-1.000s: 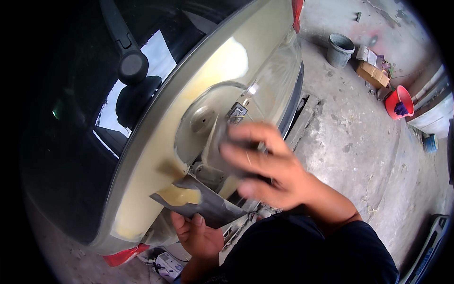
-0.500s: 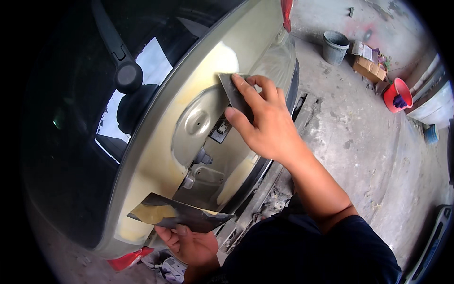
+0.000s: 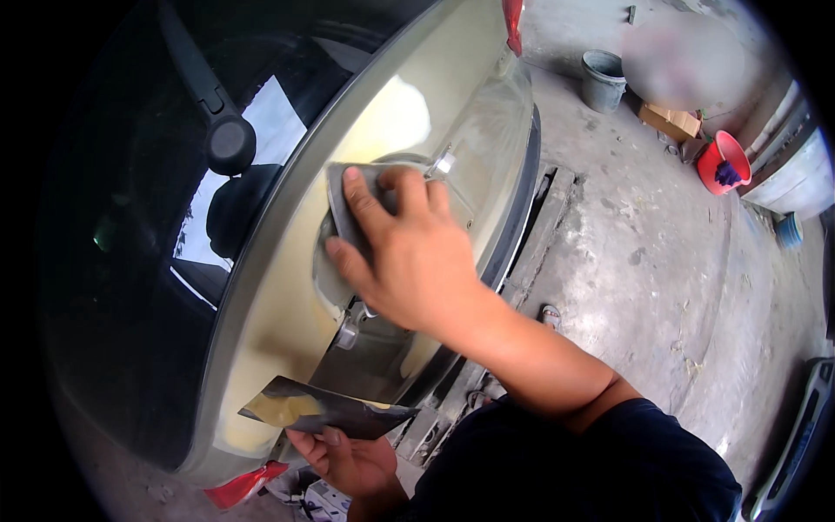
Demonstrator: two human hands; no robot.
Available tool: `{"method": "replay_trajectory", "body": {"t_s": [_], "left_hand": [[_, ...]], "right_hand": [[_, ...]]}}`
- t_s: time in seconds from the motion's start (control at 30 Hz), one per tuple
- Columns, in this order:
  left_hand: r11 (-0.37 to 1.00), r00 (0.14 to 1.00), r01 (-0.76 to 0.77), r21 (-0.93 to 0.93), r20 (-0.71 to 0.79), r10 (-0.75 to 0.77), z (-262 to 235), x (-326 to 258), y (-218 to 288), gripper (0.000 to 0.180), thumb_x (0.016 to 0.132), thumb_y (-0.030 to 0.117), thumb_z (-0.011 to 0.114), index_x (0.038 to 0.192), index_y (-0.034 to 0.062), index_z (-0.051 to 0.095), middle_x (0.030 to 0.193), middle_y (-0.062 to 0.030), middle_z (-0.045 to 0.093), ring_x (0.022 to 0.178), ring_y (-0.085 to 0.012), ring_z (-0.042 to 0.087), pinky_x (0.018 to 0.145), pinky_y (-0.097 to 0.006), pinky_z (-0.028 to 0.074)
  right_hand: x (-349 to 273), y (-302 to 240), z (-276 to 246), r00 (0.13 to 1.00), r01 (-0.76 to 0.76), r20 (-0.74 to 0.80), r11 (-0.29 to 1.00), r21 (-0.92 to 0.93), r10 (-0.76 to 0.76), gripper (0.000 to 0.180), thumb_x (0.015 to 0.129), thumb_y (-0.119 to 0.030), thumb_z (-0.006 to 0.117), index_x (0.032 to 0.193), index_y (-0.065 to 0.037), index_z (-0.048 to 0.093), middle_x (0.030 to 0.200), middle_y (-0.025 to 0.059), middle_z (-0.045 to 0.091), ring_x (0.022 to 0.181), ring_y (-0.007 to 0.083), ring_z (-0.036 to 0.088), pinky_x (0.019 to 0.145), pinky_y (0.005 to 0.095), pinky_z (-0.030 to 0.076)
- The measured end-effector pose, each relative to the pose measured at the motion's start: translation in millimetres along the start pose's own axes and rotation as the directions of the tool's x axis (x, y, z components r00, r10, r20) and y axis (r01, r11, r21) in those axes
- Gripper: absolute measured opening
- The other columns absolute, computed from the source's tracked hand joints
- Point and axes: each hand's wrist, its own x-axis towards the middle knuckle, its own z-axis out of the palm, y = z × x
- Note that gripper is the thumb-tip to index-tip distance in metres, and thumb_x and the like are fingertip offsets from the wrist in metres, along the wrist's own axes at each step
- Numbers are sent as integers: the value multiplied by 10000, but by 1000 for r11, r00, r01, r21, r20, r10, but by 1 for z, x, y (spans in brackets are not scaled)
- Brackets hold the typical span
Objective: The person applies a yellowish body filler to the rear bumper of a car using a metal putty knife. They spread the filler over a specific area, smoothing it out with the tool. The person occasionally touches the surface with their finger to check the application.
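My right hand (image 3: pixel 417 252) presses a thin grey spreader (image 3: pixel 340 207) flat against the car's tailgate, over the rounded recess in its middle. The fingers are spread on top of the blade, with the thumb along its near edge. Pale yellow filler (image 3: pixel 283 326) coats the tailgate around the recess. Lower down, my left hand (image 3: pixel 355 463) pinches a dark flat plate (image 3: pixel 352 418) by its near edge. A smear of yellow putty (image 3: pixel 287 409) lies on the plate's left part. The recess is mostly hidden under my right hand.
Beside the panel are the dark rear window (image 3: pixel 130 287) with a wiper (image 3: pixel 228 143) and red tail lights (image 3: pixel 246 485). On the concrete floor (image 3: pixel 626 287) stand a grey bucket (image 3: pixel 602 87), a cardboard box (image 3: pixel 670 121), a red bucket (image 3: pixel 715 170) and a blue container (image 3: pixel 789 230).
My right hand has moved left and toward me with the spreader, from the recess's far side to over it. My left hand and the plate have shifted only slightly.
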Motion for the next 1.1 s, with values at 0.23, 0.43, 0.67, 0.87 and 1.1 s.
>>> {"method": "replay_trajectory", "body": {"t_s": [0.23,0.43,0.67,0.87,1.1], "left_hand": [[999,1000,6,-33,7,-6,8,1,0,493,907,27,449,1374,-15,298,1353,-146,421,1215,-240,447,1061,-421,316],[999,1000,18,-33,-9,-18,6,-3,0,492,909,24,444,1377,-11,295,1342,-147,435,1214,-241,451,1061,-419,317],[999,1000,13,-30,18,-12,0,-2,2,476,928,43,432,1382,2,294,1352,-154,426,1222,-250,443,1063,-428,313],[998,994,22,-53,-102,-27,9,7,5,491,913,21,424,1387,10,294,1371,-161,406,1236,-278,433,1068,-431,316],[996,995,-3,-88,-97,-6,20,16,6,451,939,44,413,1377,21,310,1360,-168,412,1233,-269,435,1068,-422,324]], "right_hand": [[-12,-6,-5,998,51,35,996,75,-53,564,780,-320,650,1265,-59,526,1108,190,472,943,362,494,777,389,488],[7,27,-23,991,-133,-26,991,6,133,541,837,-368,596,1264,-43,530,1130,226,473,1011,396,527,828,421,476],[-7,-6,-4,999,-9,49,998,64,6,557,793,-349,634,1242,-33,541,1107,196,475,918,366,517,769,402,493],[-21,-7,-20,970,157,117,914,374,-214,554,750,-260,673,1228,-9,548,1100,194,462,913,323,502,765,387,479],[-54,44,-40,778,98,165,377,921,-606,448,775,-240,705,1147,-1,635,1232,178,466,1048,277,504,904,348,419]]}}
